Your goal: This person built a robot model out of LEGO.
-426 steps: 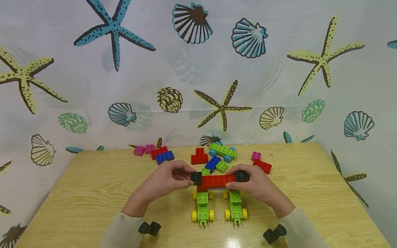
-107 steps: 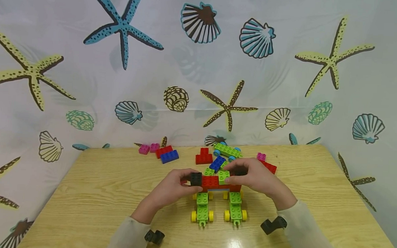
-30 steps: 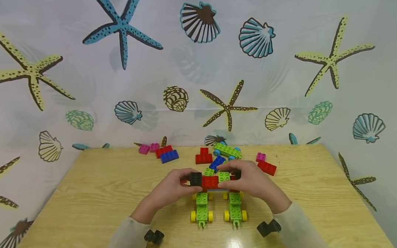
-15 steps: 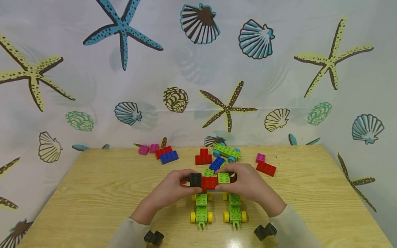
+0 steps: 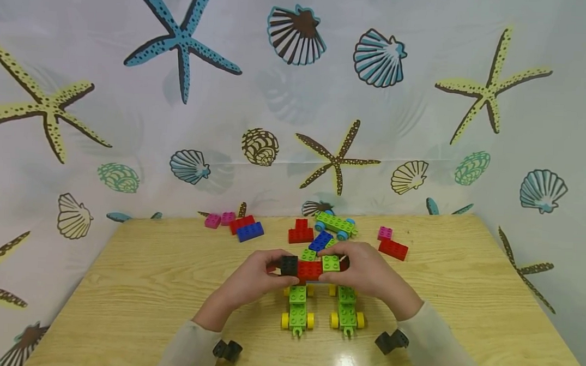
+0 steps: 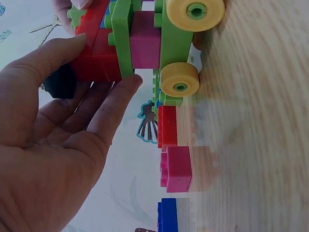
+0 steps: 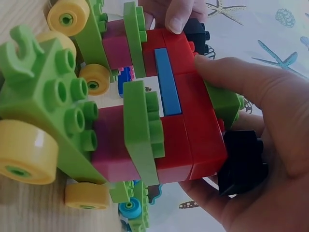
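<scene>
A toy brick build stands on two green wheeled bases (image 5: 297,314) with yellow wheels. Magenta bricks (image 7: 115,136) and green plates (image 7: 140,128) carry its red crosspiece (image 5: 310,270); a thin blue piece (image 7: 167,82) shows underneath. My left hand (image 5: 258,271) grips the left end, by a black brick (image 5: 289,265), thumb on the red brick. My right hand (image 5: 365,269) pinches a light green brick (image 5: 330,262) on top of the red bricks, right of the middle. Another black brick (image 7: 242,162) at the right end is mostly hidden by that hand in the head view.
Behind the build lie blue (image 5: 321,241), red (image 5: 300,232) and green bricks (image 5: 308,254), plus a green base with blue wheels (image 5: 335,223). Pink, red and blue bricks (image 5: 250,232) sit back left; pink and red bricks (image 5: 393,249) back right. Patterned cloth (image 5: 276,106) hangs behind the table.
Since the oldest frame, my right hand has gone from the right black brick to a green brick now on the crosspiece. Lately it shifted slightly left and down; my left hand stayed.
</scene>
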{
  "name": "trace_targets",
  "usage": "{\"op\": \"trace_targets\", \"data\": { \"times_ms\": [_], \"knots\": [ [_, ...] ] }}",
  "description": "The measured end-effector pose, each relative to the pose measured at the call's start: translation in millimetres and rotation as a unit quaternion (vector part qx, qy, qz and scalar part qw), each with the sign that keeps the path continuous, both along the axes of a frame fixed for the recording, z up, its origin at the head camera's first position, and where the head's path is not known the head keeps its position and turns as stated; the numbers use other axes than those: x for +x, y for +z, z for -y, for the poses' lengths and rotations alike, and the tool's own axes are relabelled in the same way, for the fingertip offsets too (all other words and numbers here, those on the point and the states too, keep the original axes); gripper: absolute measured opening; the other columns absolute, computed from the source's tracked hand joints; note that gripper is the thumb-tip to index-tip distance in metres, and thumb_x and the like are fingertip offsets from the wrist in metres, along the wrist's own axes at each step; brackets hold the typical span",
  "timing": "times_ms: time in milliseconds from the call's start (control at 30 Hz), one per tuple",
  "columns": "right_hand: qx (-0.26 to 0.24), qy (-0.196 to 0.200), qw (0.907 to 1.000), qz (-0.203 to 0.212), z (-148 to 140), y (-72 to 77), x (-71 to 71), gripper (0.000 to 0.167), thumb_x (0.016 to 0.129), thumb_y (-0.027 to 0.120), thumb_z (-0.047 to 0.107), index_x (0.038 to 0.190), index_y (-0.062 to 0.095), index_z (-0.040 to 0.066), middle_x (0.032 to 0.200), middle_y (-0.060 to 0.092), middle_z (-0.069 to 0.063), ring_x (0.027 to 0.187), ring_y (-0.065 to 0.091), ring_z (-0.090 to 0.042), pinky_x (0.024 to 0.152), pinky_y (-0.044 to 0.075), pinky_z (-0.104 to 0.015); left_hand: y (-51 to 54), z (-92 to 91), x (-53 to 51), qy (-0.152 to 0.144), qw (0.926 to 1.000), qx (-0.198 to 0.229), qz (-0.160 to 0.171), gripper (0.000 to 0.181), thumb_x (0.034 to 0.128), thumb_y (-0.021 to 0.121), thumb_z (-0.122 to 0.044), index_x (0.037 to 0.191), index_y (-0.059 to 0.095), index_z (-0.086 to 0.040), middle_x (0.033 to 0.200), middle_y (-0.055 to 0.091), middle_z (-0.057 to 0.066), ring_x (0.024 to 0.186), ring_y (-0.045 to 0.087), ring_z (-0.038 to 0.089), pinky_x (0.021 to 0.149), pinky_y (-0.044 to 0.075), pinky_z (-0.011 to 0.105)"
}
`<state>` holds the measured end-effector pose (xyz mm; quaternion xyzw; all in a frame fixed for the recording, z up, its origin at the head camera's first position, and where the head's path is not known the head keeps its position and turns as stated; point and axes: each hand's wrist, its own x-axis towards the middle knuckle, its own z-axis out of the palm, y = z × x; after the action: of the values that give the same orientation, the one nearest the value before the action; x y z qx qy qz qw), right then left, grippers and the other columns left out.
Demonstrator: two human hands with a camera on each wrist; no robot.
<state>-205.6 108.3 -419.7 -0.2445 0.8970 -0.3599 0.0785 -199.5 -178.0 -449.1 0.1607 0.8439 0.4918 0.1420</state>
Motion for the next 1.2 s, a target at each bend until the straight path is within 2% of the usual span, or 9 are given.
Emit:
{"op": "trace_targets", "data": {
  "times_ms": [133, 200, 333, 433, 533, 600, 733, 900, 1200],
  "knots": [
    [0.006, 0.008, 0.9998, -0.015, 3.1, 1.6, 2.9, 0.066, 0.099, 0.087, 0.043, 0.156, 0.066, 0.019, 0.143, 0.078, -0.005, 0.124, 0.073, -0.027, 0.103, 0.064, -0.047, 0.4, -0.8, 0.7, 0.002, 1.0000, -0.006, -0.003, 0.038, 0.1027, 0.084, -0.025, 0.138, 0.076, -0.013, 0.138, 0.077, 0.009, 0.128, 0.075, 0.030, 0.113, 0.063, 0.051],
    [0.004, 0.013, 0.9996, -0.024, 5.7, 2.4, 3.8, 0.070, 0.100, 0.084, 0.047, 0.161, 0.062, 0.020, 0.141, 0.078, -0.004, 0.129, 0.071, -0.027, 0.103, 0.064, -0.046, 0.8, -1.2, 1.2, 0.004, 1.0000, -0.009, -0.003, 0.037, 0.1026, 0.084, -0.025, 0.137, 0.076, -0.013, 0.138, 0.077, 0.008, 0.127, 0.074, 0.030, 0.112, 0.063, 0.051],
    [0.004, 0.021, 0.9990, -0.040, 8.5, 2.4, 4.4, 0.074, 0.103, 0.078, 0.054, 0.165, 0.057, 0.019, 0.137, 0.079, -0.001, 0.125, 0.070, -0.025, 0.095, 0.060, -0.039, 1.1, -1.4, 1.4, 0.005, 0.9999, -0.012, -0.003, 0.036, 0.1025, 0.084, -0.025, 0.136, 0.077, -0.014, 0.137, 0.077, 0.007, 0.128, 0.074, 0.030, 0.113, 0.063, 0.052],
    [0.002, 0.019, 0.9992, -0.034, 6.8, 1.0, 4.2, 0.071, 0.106, 0.073, 0.054, 0.166, 0.055, 0.020, 0.138, 0.078, 0.000, 0.131, 0.070, -0.026, 0.099, 0.061, -0.041, 1.0, -1.2, 1.7, 0.003, 0.9999, -0.010, -0.005, 0.036, 0.1027, 0.084, -0.025, 0.137, 0.077, -0.014, 0.138, 0.077, 0.007, 0.130, 0.074, 0.031, 0.114, 0.062, 0.053],
    [-0.020, 0.023, 0.9994, -0.013, 3.4, 0.1, 2.9, 0.062, 0.114, 0.062, 0.049, 0.168, 0.052, 0.021, 0.140, 0.077, -0.001, 0.136, 0.069, -0.028, 0.108, 0.060, -0.048, 0.9, -1.1, 1.9, 0.001, 1.0000, -0.007, -0.005, 0.038, 0.1028, 0.084, -0.025, 0.138, 0.076, -0.013, 0.139, 0.077, 0.008, 0.130, 0.074, 0.032, 0.113, 0.062, 0.053],
    [-0.053, 0.031, 0.9981, 0.004, 0.4, 0.5, 1.6, 0.054, 0.120, 0.050, 0.038, 0.170, 0.049, 0.018, 0.142, 0.076, -0.004, 0.139, 0.067, -0.031, 0.115, 0.057, -0.055, 0.8, -1.1, 1.9, 0.001, 1.0000, -0.006, -0.005, 0.038, 0.1028, 0.084, -0.024, 0.138, 0.076, -0.012, 0.139, 0.077, 0.009, 0.130, 0.074, 0.032, 0.113, 0.063, 0.053],
    [-0.125, 0.054, 0.9898, 0.044, -6.1, 1.6, -2.1, 0.055, 0.118, 0.030, 0.014, 0.172, 0.043, 0.013, 0.145, 0.073, -0.013, 0.143, 0.064, -0.037, 0.124, 0.049, -0.063, 0.7, -1.5, 1.3, 0.004, 1.0000, -0.005, -0.002, 0.038, 0.1023, 0.084, -0.024, 0.138, 0.076, -0.012, 0.139, 0.077, 0.009, 0.129, 0.074, 0.031, 0.112, 0.063, 0.052],
    [-0.167, 0.087, 0.9793, 0.075, -14.3, 3.2, -5.7, 0.062, 0.112, 0.030, 0.000, 0.172, 0.038, 0.010, 0.150, 0.068, -0.020, 0.144, 0.061, -0.044, 0.128, 0.045, -0.068, 0.7, -1.7, 0.7, 0.009, 0.9999, -0.009, 0.003, 0.039, 0.1022, 0.085, -0.026, 0.139, 0.076, -0.014, 0.138, 0.078, 0.008, 0.130, 0.074, 0.030, 0.113, 0.062, 0.052],
    [-0.158, 0.112, 0.9785, 0.071, -20.8, 3.6, -7.1, 0.057, 0.112, 0.037, -0.002, 0.168, 0.046, 0.009, 0.155, 0.064, -0.022, 0.149, 0.059, -0.041, 0.128, 0.045, -0.066, 1.5, -1.7, 1.6, 0.010, 0.9999, -0.006, 0.007, 0.039, 0.1022, 0.085, -0.024, 0.139, 0.076, -0.013, 0.138, 0.078, 0.008, 0.133, 0.073, 0.034, 0.116, 0.061, 0.055]
  ]
}}
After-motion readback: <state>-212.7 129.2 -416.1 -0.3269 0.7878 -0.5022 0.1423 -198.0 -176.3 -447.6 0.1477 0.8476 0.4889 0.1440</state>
